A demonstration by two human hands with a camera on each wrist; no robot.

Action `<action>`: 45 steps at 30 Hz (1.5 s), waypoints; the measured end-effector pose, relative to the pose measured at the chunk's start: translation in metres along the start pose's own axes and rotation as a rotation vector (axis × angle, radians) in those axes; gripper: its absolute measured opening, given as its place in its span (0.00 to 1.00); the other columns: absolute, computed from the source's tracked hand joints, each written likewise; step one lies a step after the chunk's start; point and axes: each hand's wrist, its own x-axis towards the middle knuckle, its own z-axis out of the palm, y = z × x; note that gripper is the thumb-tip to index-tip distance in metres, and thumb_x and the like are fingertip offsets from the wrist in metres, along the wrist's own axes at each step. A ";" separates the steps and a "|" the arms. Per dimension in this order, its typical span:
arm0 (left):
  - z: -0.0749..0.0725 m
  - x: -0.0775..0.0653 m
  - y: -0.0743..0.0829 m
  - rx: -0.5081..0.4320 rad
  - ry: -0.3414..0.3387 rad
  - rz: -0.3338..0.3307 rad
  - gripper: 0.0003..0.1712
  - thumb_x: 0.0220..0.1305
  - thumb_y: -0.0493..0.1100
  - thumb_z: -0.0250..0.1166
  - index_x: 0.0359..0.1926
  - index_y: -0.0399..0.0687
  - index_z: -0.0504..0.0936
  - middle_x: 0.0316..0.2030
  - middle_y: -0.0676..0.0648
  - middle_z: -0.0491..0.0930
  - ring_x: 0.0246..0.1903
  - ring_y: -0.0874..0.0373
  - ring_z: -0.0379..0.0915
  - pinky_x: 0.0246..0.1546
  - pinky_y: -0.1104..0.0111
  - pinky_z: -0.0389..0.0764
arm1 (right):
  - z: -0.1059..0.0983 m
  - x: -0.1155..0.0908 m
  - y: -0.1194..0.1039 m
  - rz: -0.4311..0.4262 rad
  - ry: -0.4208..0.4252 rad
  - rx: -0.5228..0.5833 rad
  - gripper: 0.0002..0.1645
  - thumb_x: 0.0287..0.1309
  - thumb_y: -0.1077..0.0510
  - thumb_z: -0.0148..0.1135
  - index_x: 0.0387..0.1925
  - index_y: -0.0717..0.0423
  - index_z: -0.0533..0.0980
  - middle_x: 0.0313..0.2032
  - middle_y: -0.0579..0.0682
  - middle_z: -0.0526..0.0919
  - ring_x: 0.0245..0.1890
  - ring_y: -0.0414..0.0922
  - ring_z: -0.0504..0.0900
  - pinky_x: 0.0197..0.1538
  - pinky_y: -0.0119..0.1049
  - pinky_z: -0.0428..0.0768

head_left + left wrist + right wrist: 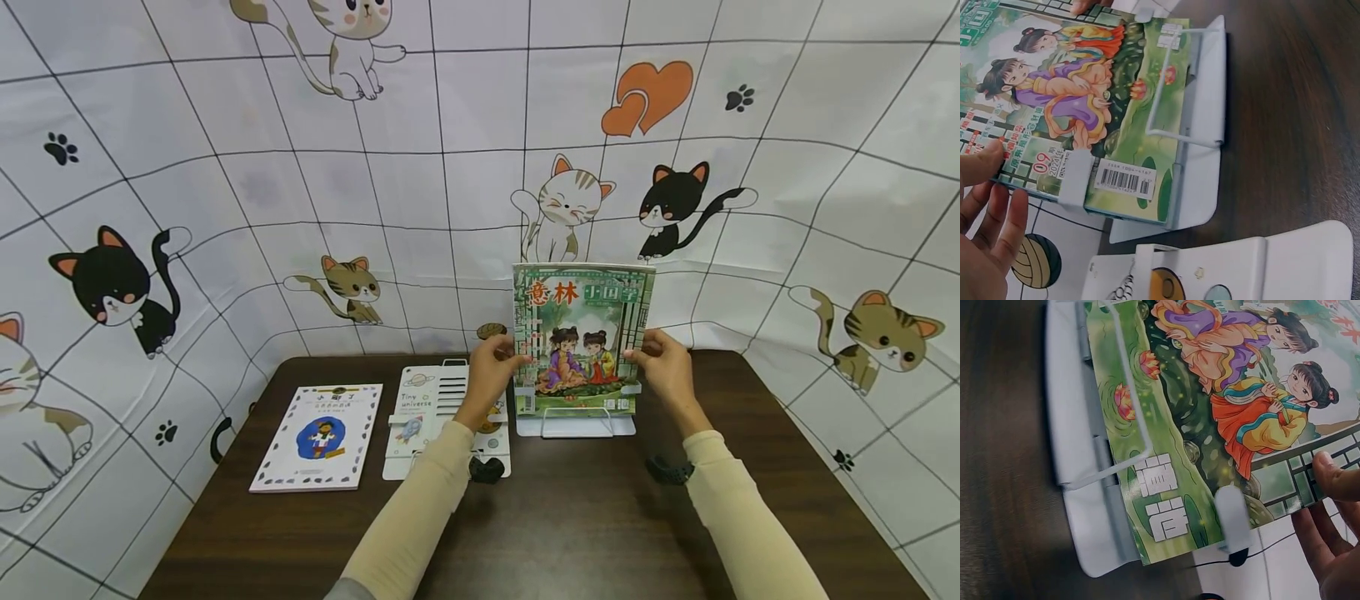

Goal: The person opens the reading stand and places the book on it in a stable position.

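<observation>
A green magazine (577,333) with two illustrated children on its cover stands upright in a white book stand (528,427). The stand's wire loop (1166,87) crosses the lower part of the cover, and side clips (1233,515) overlap its edges. My left hand (491,375) pinches the magazine's left edge, thumb on the front and fingers behind. At the opposite edge my right hand (666,375) grips it the same way, its thumb (1335,478) on the cover.
Left of the magazine, a second white book stand (420,408) printed "Tiny universe" lies partly behind my left forearm. A white booklet (321,437) rests farther left on the dark wooden table (555,525). A cat-patterned cloth (480,192) hangs behind.
</observation>
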 end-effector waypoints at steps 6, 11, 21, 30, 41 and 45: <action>0.001 -0.002 -0.008 -0.043 -0.018 -0.012 0.17 0.69 0.39 0.74 0.54 0.42 0.79 0.43 0.42 0.81 0.36 0.56 0.80 0.41 0.61 0.87 | 0.007 -0.004 0.009 -0.027 0.039 -0.064 0.28 0.70 0.59 0.72 0.64 0.68 0.75 0.53 0.71 0.82 0.56 0.66 0.82 0.56 0.61 0.81; 0.000 -0.002 -0.007 -0.063 -0.023 -0.033 0.15 0.70 0.38 0.73 0.52 0.41 0.78 0.43 0.41 0.81 0.39 0.51 0.82 0.46 0.54 0.89 | 0.012 -0.002 0.012 -0.039 0.078 -0.020 0.31 0.69 0.61 0.72 0.67 0.67 0.71 0.51 0.66 0.79 0.52 0.59 0.80 0.55 0.50 0.80; 0.000 -0.003 -0.009 -0.067 -0.036 -0.049 0.15 0.72 0.40 0.72 0.52 0.40 0.79 0.43 0.40 0.81 0.38 0.47 0.83 0.47 0.48 0.88 | 0.012 -0.003 0.016 -0.037 0.093 -0.018 0.28 0.68 0.59 0.73 0.64 0.63 0.72 0.52 0.63 0.80 0.48 0.51 0.79 0.46 0.27 0.73; -0.002 -0.006 -0.010 -0.117 -0.053 -0.093 0.12 0.74 0.39 0.69 0.53 0.38 0.80 0.44 0.38 0.82 0.44 0.41 0.83 0.52 0.45 0.87 | 0.010 -0.006 0.013 -0.038 0.114 -0.009 0.25 0.70 0.60 0.71 0.63 0.63 0.74 0.53 0.63 0.82 0.45 0.42 0.78 0.43 0.19 0.71; -0.039 -0.017 -0.005 0.019 -0.071 0.010 0.09 0.77 0.41 0.66 0.49 0.38 0.84 0.41 0.37 0.86 0.39 0.37 0.86 0.38 0.62 0.87 | 0.001 -0.027 0.003 -0.130 0.142 -0.021 0.14 0.73 0.61 0.66 0.55 0.64 0.79 0.48 0.61 0.85 0.41 0.36 0.78 0.41 0.15 0.71; -0.061 -0.022 -0.006 0.020 -0.067 0.025 0.10 0.77 0.42 0.67 0.48 0.38 0.86 0.39 0.37 0.87 0.36 0.40 0.87 0.37 0.64 0.88 | 0.005 -0.037 -0.002 -0.180 0.095 -0.047 0.11 0.74 0.62 0.64 0.53 0.64 0.80 0.47 0.62 0.87 0.44 0.50 0.84 0.41 0.16 0.73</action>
